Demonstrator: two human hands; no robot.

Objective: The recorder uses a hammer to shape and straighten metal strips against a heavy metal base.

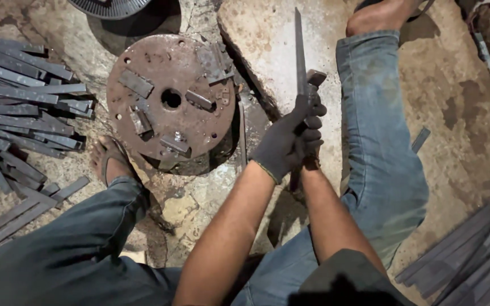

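My left hand [282,144], in a dark glove, is closed around the lower end of a long flat metal strip [300,51] that points away from me over a stone slab [262,39]. My right hand [312,154] sits just behind it, mostly hidden by the glove. It seems to grip the handle of a hammer, whose rusty head [316,77] shows beside the strip. Both forearms meet between my spread legs in blue jeans.
A rusty round steel disc [171,99] with a centre hole carries small metal pieces. Piles of flat metal strips lie at the left [18,107] and bottom right [466,258]. My sandalled foot [109,161] rests by the disc. A ribbed dark disc [109,7] is at the top.
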